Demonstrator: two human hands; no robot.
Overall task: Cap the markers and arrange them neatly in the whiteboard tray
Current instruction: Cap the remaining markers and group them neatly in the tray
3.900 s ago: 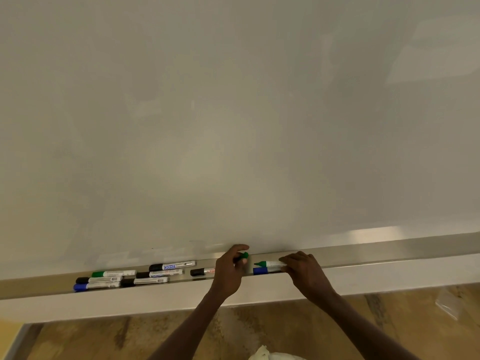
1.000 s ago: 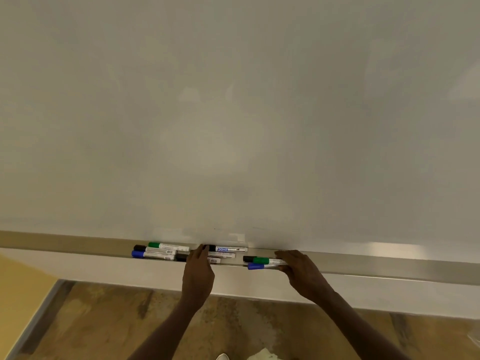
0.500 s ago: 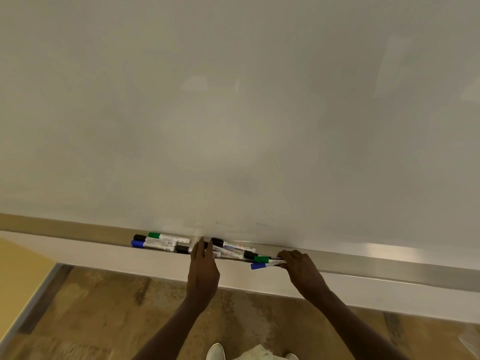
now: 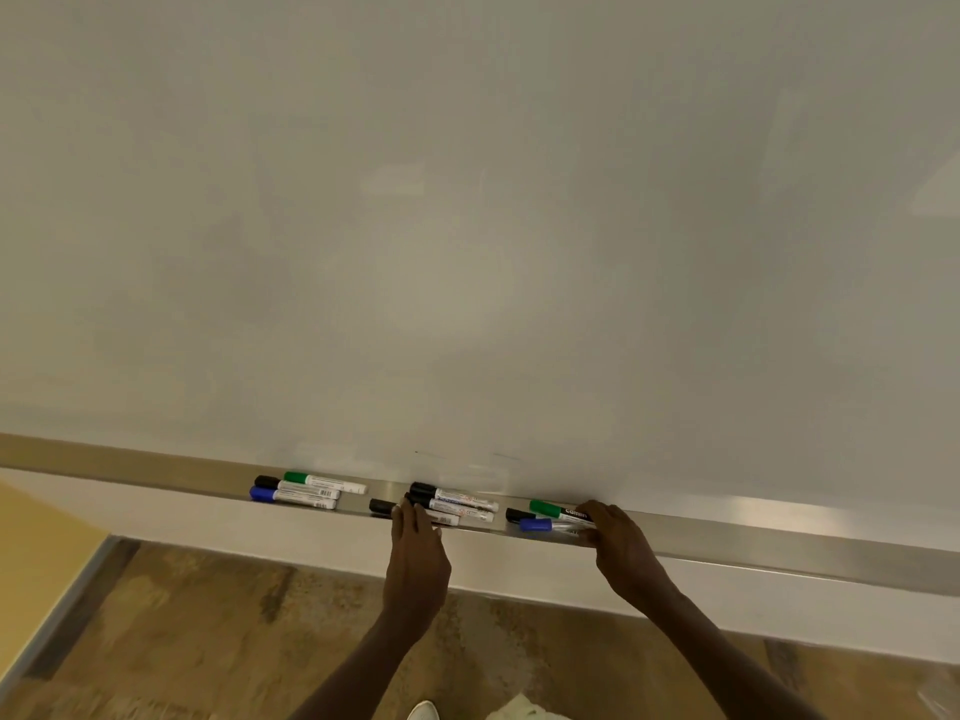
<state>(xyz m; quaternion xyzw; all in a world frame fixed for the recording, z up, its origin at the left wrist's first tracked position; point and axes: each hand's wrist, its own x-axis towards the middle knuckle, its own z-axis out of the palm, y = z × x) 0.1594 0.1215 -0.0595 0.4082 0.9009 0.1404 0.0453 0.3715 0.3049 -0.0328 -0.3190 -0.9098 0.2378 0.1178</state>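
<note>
Both hands (image 4: 418, 550) (image 4: 621, 545) touch markers (image 4: 457, 504) in metal tray (image 4: 753, 537) under whiteboard (image 4: 467, 226).

middle markers (image 4: 457, 504) straightened (now parallel), regrouped

Brushed metal tray (image 4: 779, 537), glossy whiteboard (image 4: 467, 226) (faintly smudged), smooth plastic markers (image 4: 462, 504).

Metal whiteboard tray (image 4: 779, 537) runs below blank whiteboard (image 4: 467, 226). Left group: green marker (image 4: 324, 481), black marker (image 4: 296, 487), blue marker (image 4: 292, 497), all capped, lying parallel. Middle cluster of black-capped markers (image 4: 452, 504), left hand (image 4: 418, 550) fingers flat on it. Right hand (image 4: 621, 545) covers tail ends of right group (image 4: 550, 516): green, black, blue caps. Brown floor (image 4: 182, 641) below.
</note>
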